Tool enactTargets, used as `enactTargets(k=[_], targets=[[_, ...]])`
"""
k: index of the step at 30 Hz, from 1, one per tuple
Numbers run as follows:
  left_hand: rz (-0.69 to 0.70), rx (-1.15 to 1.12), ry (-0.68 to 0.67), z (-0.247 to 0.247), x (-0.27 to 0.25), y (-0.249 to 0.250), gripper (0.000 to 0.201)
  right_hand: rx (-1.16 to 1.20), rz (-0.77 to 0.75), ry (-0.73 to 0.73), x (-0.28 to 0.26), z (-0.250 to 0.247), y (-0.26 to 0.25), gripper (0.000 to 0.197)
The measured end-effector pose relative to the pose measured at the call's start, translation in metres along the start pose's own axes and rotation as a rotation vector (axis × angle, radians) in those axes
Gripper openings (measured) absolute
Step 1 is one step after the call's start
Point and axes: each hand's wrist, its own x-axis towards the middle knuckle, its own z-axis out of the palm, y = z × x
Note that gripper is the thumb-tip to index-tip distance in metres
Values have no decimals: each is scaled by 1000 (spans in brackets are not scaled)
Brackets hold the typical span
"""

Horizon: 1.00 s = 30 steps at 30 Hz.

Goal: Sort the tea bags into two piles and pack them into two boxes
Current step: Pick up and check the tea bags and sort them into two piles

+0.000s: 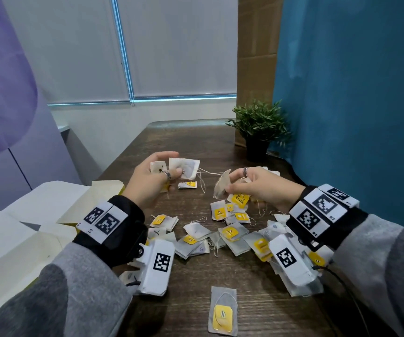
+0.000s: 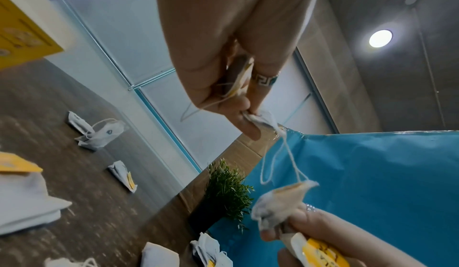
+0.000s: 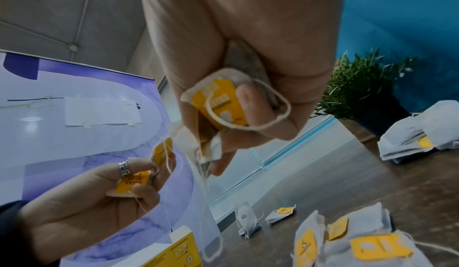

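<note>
Both hands are raised over a wooden table [image 1: 191, 142] strewn with tea bags. My left hand [image 1: 158, 175] pinches white tea bags [image 1: 184, 167] between thumb and fingers; the left wrist view shows that bundle [image 2: 239, 78] tucked in the palm. My right hand [image 1: 249, 183] grips a beige tea bag [image 1: 221, 184] and one with a yellow tag [image 3: 218, 104]. Tangled strings [image 1: 208, 175] run between the two hands. Several loose tea bags with yellow tags [image 1: 230, 232] lie below the hands. Open cream boxes [image 1: 50, 205] stand at the left.
A potted green plant [image 1: 259, 127] stands at the back right beside a blue curtain [image 1: 354, 93]. One tea bag [image 1: 222, 312] lies alone near the front edge. Another small pile [image 3: 417, 133] sits by the plant. White blinds cover the far wall.
</note>
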Motion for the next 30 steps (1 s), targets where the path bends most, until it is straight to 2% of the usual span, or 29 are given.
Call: enactTargets(k=[2,6,9,12,15,20,25,28,30], targets=[[-46,-3,11,-2,1,-2,31,-6,-10,8,-3,-1,-2,4],[-121,14,1,-3,0,-4,30,8,-1,17,-7,-2,-6,12],[-177,27,41,-1,0,-4,24,33,43,12,-9,-5,-10,13],[-236,-41,54,-1,1,-4,20,26,72,13,-11,-6,-11,14],[-297,-62,13,1,-4,-1,21,23,71,26,-13,-8,-11,13],[-371,-143,-95,8,-12,7,42,28,56,55,-17,-6,-13,14],[-602,-457,-234,9,-18,7,28,79,18,44,-18,0,-19,17],[-597,-450,-319,13,-20,4,47,97,28,20,-18,5,-19,16],[-602,-443,-330,17,-24,2,47,105,34,9,-16,9,-18,13]])
